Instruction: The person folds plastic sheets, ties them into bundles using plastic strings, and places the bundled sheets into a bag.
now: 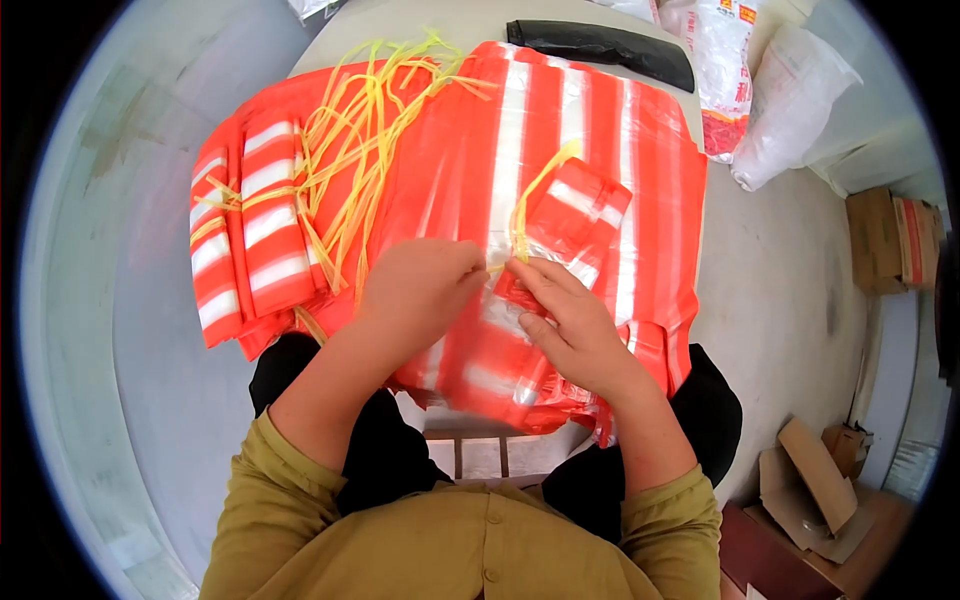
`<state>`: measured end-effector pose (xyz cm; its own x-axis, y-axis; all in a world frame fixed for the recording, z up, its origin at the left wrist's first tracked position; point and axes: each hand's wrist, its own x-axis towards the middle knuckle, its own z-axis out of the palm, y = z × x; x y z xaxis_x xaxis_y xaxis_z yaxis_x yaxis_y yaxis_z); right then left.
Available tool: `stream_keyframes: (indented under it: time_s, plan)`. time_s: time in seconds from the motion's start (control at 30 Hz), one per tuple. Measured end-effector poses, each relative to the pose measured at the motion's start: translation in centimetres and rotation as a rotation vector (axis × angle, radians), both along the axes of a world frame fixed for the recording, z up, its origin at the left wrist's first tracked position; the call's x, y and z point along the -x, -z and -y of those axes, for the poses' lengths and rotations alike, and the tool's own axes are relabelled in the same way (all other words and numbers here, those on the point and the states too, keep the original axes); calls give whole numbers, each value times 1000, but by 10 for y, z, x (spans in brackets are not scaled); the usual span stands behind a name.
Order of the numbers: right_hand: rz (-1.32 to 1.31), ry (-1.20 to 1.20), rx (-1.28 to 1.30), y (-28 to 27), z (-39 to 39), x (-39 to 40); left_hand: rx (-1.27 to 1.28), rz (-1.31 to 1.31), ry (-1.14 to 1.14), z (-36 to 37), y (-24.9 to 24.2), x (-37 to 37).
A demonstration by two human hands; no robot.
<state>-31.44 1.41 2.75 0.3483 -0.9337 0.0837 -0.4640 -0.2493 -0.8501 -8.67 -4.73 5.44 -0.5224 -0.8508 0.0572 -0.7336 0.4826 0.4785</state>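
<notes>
Across my lap and a table lies a wide stack of red-and-white striped plastic bags [450, 190]. On top is a narrow folded bag bundle [585, 205], slanting under my hands, its lower end blurred. Yellow plastic string [522, 210] loops along it up to my right fingertips. My left hand [425, 290] is closed in a pinch at the bundle's left side, with a short piece of string showing at its fingertips. My right hand [575, 325] lies over the bundle, its index finger and thumb bent around the string; the exact grip is partly hidden.
Two rolled striped bundles [270, 220] tied with yellow string lie at left. Beside them is a loose heap of yellow strings [365, 130]. A black plastic roll [600, 52] sits at the back of the table [430, 18]. White sacks [795, 100] and cardboard boxes [810, 490] stand right.
</notes>
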Motion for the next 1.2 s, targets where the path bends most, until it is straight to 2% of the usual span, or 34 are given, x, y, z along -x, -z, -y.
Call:
stream_keyframes:
  time_s: [0.03,0.13,0.23,0.33,0.43,0.53,0.67,0.73,0.77,0.87,0.93,0.97,1.03,1.07,1.13,1.2]
  plan:
    - [-7,7,22,-1,0,-2,-126,-101,-21,-2,-7,0]
    - [-34,13,69,-4,2,-8,-229,-370,166,-10,-14,1]
    - [-16,17,55,3,1,-8,-184,-567,378,-14,-3,11]
    - [104,52,25,6,0,-10,-459,-638,242,-22,-19,12]
    - [173,88,18,5,0,-9,-105,-632,285,-14,0,18]
    - [207,94,-25,1,-1,-8,80,-459,283,-13,8,23]
    - [283,104,-58,-8,-3,-5,94,-335,166,-17,11,22]
    - [421,210,-179,-9,-8,-9,70,-343,87,-19,16,24]
    - [489,262,-238,-9,-11,-10,-22,-367,32,-20,15,24]
    - [292,331,-77,-3,-12,-9,-292,-433,-92,-19,12,24]
    - [24,224,252,2,-6,-3,-472,-470,-114,-16,14,22]
    - [-112,167,414,3,-4,-1,-463,-450,-78,-16,14,22]
    - [-159,184,489,-3,-5,-4,-447,-408,-8,-18,11,23]
    - [-182,192,526,-5,-5,-5,-338,-404,74,-17,14,22]
    - [-225,197,491,-3,-5,-4,-117,-393,235,-15,21,22]
    - [-218,166,456,1,-4,-1,-125,-403,219,-14,18,21]
